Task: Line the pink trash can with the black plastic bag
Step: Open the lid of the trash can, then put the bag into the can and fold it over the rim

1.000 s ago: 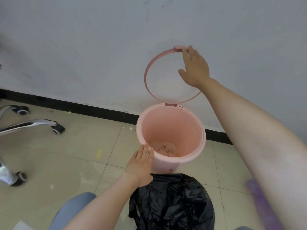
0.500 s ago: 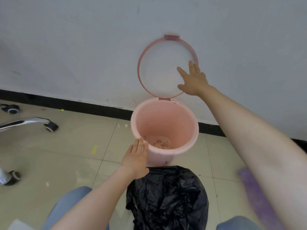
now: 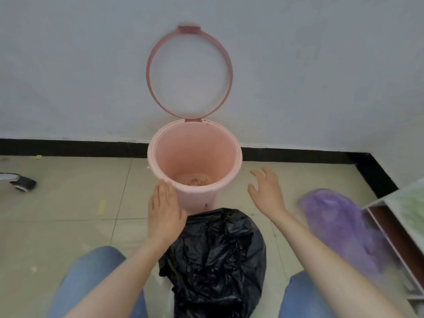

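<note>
The pink trash can (image 3: 226,157) stands on the tiled floor against the white wall, with a little debris at its bottom. Its pink ring frame (image 3: 189,73) is flipped up and leans on the wall. My left hand (image 3: 164,208) lies flat against the can's near left rim, fingers together. My right hand (image 3: 267,191) hovers open to the right of the can, touching nothing. The crumpled black plastic bag (image 3: 214,255) lies on the floor just in front of the can, between my knees.
A purple plastic bag (image 3: 339,223) lies on the floor at the right, beside a low shelf (image 3: 399,226). A chair caster (image 3: 23,182) shows at the left edge. A black baseboard (image 3: 68,148) runs along the wall.
My right hand has let go of the raised ring and dropped down to the right of the can. The ring now rests upright on the wall. My left hand stays at the rim.
</note>
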Demonstrator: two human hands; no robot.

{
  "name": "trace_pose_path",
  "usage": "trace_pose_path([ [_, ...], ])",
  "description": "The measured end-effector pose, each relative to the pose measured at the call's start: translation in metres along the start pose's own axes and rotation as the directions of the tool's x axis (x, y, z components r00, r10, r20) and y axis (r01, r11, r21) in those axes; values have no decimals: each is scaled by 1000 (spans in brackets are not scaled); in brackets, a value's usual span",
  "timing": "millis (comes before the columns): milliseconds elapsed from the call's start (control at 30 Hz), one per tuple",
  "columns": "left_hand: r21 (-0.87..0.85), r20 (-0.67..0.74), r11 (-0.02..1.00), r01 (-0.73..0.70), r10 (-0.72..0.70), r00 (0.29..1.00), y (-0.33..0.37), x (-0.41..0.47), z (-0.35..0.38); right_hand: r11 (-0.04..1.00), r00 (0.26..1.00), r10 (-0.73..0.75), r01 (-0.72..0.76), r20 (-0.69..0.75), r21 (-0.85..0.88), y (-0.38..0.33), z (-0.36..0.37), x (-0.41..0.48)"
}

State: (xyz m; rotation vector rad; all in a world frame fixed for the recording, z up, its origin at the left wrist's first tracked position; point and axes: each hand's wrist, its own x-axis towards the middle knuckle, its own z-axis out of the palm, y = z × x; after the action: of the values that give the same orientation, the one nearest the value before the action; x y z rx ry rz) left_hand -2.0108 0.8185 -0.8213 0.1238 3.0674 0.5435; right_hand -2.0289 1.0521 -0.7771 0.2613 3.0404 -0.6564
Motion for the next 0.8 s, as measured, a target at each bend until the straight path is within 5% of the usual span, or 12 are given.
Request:
trace_pose_path([
  [300,6,473,1000,-30,23,881,20,-41,80,976,905,147,-68,399,-205,48,93,-40],
  [600,5,664,996,-85,60,745,25,-45,145,960,941,104,-10,322,-280,67,133,-29],
  [800,-2,713,997,-73,52,700,35,-45,173,996,981,73,-64,181,-55,86,132,-28],
])
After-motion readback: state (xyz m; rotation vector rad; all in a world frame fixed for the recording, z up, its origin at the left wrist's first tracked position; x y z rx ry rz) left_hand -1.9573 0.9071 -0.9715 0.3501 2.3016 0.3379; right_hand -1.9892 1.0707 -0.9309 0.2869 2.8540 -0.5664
